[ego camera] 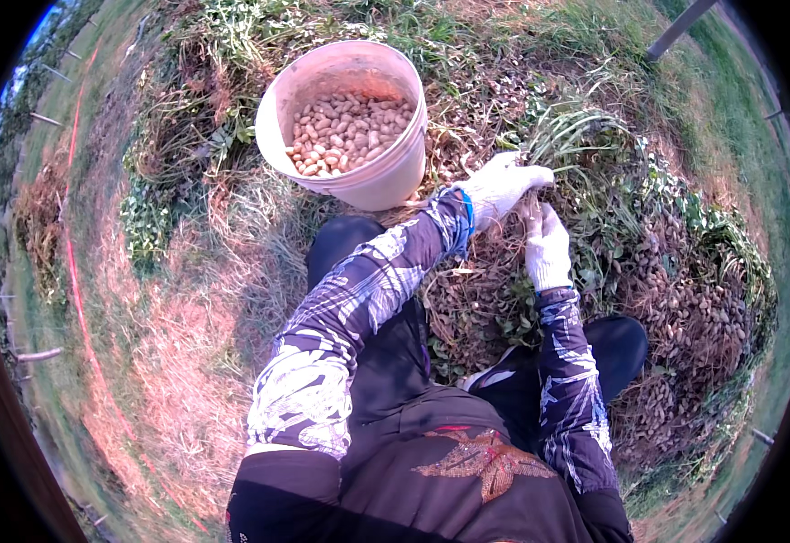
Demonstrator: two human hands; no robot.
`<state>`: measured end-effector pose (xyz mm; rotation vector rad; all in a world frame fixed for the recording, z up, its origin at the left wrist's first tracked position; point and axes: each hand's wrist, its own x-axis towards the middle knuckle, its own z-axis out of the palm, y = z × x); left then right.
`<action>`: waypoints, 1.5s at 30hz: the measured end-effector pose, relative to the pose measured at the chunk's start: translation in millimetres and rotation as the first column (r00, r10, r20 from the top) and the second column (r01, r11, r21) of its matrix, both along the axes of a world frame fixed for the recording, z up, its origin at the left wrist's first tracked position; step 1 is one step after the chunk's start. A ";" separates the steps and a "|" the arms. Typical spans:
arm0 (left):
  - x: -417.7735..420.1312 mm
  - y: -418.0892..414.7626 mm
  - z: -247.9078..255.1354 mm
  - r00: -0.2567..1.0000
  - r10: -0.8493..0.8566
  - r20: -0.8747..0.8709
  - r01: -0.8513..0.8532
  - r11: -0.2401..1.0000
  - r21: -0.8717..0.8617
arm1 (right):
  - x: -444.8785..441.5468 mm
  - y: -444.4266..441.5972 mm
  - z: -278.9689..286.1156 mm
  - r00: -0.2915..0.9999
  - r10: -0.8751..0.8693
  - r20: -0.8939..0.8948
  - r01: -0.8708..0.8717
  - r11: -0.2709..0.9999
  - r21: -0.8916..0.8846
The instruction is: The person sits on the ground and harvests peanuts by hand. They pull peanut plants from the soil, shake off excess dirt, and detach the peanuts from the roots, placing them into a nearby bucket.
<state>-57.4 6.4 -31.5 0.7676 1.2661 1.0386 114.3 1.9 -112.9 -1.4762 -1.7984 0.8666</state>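
Note:
My left hand (503,189), in a white knit glove, is closed around the base of a peanut plant (568,139). The plant's green stems spread out beyond my fingers, and thin roots hang below them. My right hand (548,250), gloved the same way, reaches up to those roots from below. Its fingertips are among the roots, so I cannot tell whether they pinch anything. To the left of my hands stands a pale plastic bucket (395,180), tilted in view. Unshelled peanuts (344,132) fill its lower part.
At my right lies a large heap of pulled peanut plants (683,319) with pods attached. More cut vines (184,149) lie left of the bucket. Leaves and stalks (473,309) cover the ground between my legs. A red line (72,258) runs along the far left, and a post (680,30) stands at upper right.

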 end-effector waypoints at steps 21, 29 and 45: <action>-40.7 1.8 26.2 0.875 -0.054 -0.481 0.207 0.940 0.270 | -61.5 -27.7 128.1 0.879 0.276 -0.390 -0.126 0.922 0.367; -89.6 26.0 96.9 0.806 -0.011 -0.592 0.141 0.975 0.174 | 72.6 24.9 -14.6 0.539 0.367 0.758 -0.516 0.855 -0.046; -140.8 79.5 169.7 0.744 -0.006 -0.668 0.203 0.955 0.218 | 118.7 99.8 -11.1 0.714 -0.354 0.604 0.152 0.921 0.360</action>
